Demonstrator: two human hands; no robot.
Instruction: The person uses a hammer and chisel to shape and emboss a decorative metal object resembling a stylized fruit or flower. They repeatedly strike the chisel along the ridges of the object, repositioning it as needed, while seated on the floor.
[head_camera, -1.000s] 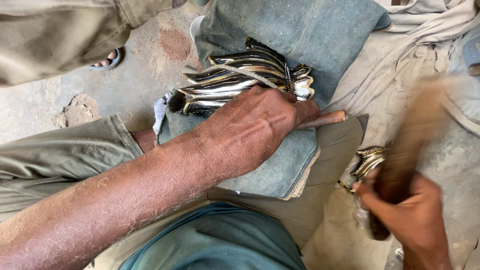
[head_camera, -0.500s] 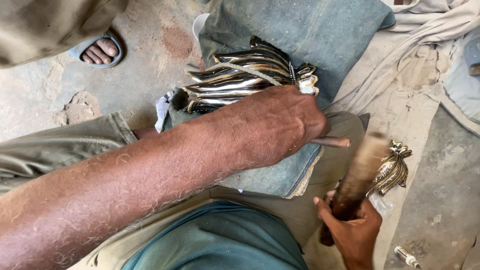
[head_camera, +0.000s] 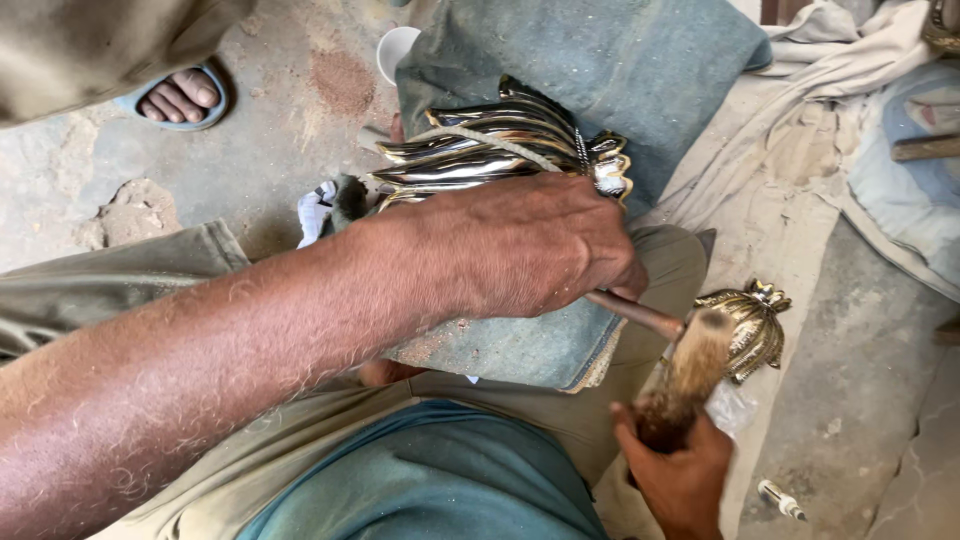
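The blue-grey cushion (head_camera: 600, 70) across your lap is your work bed, and the shiny metal piece (head_camera: 500, 150) lies on it with its curved, ribbed leaves fanning toward the floor and a cord across them. Keep the cushion bunched under the piece so the blows sink into padding rather than letting the metal skid.

Your left hand (head_camera: 520, 250) lies over the near end of the metal piece, wrapped tight around a thin rod (head_camera: 640, 315) whose free end pokes out to the right. I cannot tell where the working tip sits, because your hand hides it; feel for it, and hold the rod steady on its mark before each strike.

Your right hand (head_camera: 680, 480) grips a wooden mallet (head_camera: 690, 370) low on the handle, fingers fully closed, with the head blurred just beside the rod's end. Strike square along the rod, light and even, so the tip does not jump and scar the polish. Keep your left thumb clear of the rod's end.

A second, smaller brass leaf piece (head_camera: 750, 330) rests on the cloth beside your knee, right by the mallet's swing; watch you do not clip it.
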